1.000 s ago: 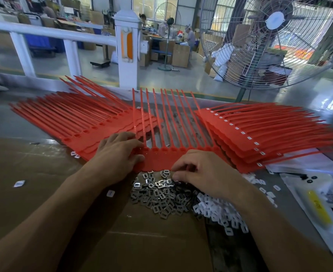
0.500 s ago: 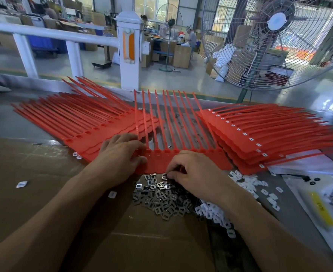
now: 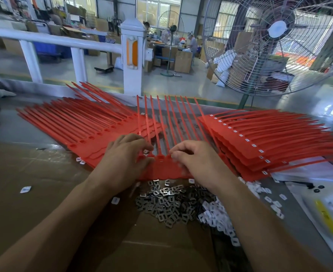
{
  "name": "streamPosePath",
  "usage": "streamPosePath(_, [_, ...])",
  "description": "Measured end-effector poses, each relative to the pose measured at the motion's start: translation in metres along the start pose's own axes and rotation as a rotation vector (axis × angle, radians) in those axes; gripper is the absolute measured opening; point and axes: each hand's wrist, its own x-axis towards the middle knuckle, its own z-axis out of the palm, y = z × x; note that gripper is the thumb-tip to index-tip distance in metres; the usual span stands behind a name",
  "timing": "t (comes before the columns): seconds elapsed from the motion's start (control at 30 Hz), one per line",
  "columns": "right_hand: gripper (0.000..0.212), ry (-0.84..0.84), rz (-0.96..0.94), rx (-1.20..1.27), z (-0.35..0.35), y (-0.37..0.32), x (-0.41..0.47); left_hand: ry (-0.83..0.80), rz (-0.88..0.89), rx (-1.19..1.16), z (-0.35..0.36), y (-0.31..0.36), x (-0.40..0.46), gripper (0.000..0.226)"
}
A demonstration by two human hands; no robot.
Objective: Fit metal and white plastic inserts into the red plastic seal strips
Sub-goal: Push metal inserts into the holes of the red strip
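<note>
I am working on the red seal strip (image 3: 167, 165) lying flat in front of me, between 2 big red piles. My left hand (image 3: 122, 160) is curling over its left end, thumb pressing it down, with a small white piece by my fingertips. My right hand (image 3: 197, 160) is bending its fingers at a slot; I think it is pinching an insert, but the blur is hiding it. If I am pushing crooked, the bit could be jamming or popping out. The metal inserts (image 3: 167, 203) and white inserts (image 3: 218, 216) are sitting so close they could be mixing up.
</note>
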Motion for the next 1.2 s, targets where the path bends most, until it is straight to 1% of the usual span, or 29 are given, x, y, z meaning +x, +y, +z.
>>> streamPosePath(0.03, [0.018, 0.009, 0.037, 0.069, 0.003, 0.002, -0.001, 0.043, 0.033, -0.045, 0.001, 0.003, 0.000, 0.026])
streamPosePath(0.1, [0.018, 0.022, 0.081, 0.130, 0.006, 0.005, -0.002, 0.082, 0.097, -0.111, 0.003, 0.010, -0.001, 0.022])
streamPosePath(0.23, [0.011, 0.016, 0.096, 0.254, 0.007, 0.003, -0.004, 0.128, 0.204, -0.125, 0.006, 0.020, -0.002, 0.019])
streamPosePath(0.4, [0.007, -0.031, 0.094, 0.290, 0.010, 0.002, -0.006, 0.135, 0.310, -0.083, 0.005, 0.021, -0.002, 0.016])
streamPosePath(0.53, [0.008, -0.040, 0.095, 0.299, 0.011, 0.001, -0.006, 0.159, 0.339, -0.035, 0.005, 0.019, -0.002, 0.014])
streamPosePath(0.7, [0.012, -0.082, 0.138, 0.420, 0.010, 0.000, -0.007, 0.177, 0.371, 0.032, 0.004, 0.017, 0.002, 0.015])
streamPosePath(0.77, [0.013, -0.044, 0.124, 0.386, 0.010, 0.001, -0.006, 0.186, 0.347, 0.037, 0.002, 0.013, 0.003, 0.013])
streamPosePath(0.87, [0.013, 0.055, 0.076, 0.094, 0.008, 0.005, -0.007, 0.194, 0.210, 0.030, -0.003, -0.001, 0.005, 0.011])
streamPosePath(0.93, [0.015, 0.077, 0.075, -0.006, 0.006, 0.007, -0.010, 0.173, 0.117, 0.045, -0.007, -0.013, 0.007, 0.009])
streamPosePath(1.07, [0.019, 0.062, 0.072, -0.030, 0.004, 0.007, -0.012, 0.096, 0.008, 0.115, -0.005, -0.023, 0.008, 0.010])
streamPosePath(1.2, [0.017, 0.039, 0.063, -0.056, 0.003, 0.008, -0.013, 0.046, -0.014, 0.143, -0.001, -0.025, 0.011, 0.007])
